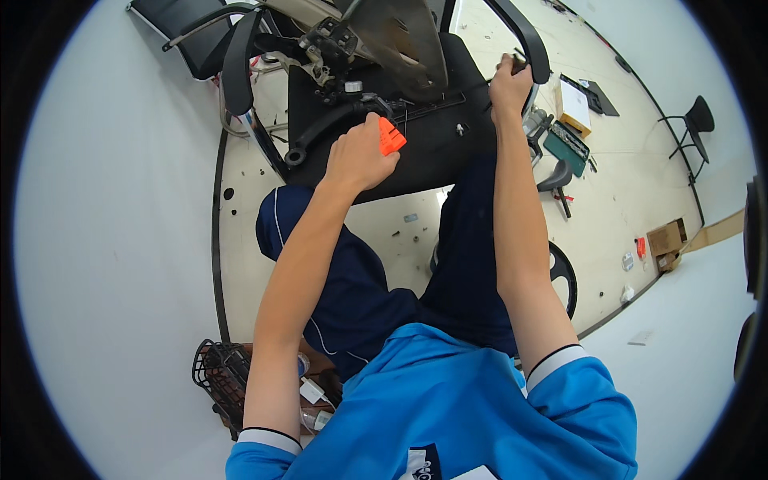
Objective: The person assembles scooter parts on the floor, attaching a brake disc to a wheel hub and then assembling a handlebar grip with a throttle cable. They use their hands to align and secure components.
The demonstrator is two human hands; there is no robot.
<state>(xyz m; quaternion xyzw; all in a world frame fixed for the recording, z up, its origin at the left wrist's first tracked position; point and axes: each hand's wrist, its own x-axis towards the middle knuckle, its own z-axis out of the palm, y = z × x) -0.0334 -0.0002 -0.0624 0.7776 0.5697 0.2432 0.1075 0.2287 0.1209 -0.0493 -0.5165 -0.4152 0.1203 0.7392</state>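
My left hand (358, 156) is closed around an orange plastic block (391, 138) with dark slots, which looks like a hex key holder. It is above the front of a black chair seat (432, 164). A thin dark L-shaped rod stands out beside the block. Farther right, my right hand (510, 86) is raised next to the chair's right armrest (525, 36), its fingers closed on a small dark thing (520, 58) whose kind I cannot make out. A thin dark rod (440, 105) and a small silvery piece (460, 128) lie on the seat between my hands.
A worn metal cover (408, 48) and a dark lever-like part (328, 128) occupy the back and left of the seat. On the floor to the right are a yellow-and-white box (574, 108), a green tool case (566, 148) and a saddle (555, 176). A wire basket (220, 376) stands lower left.
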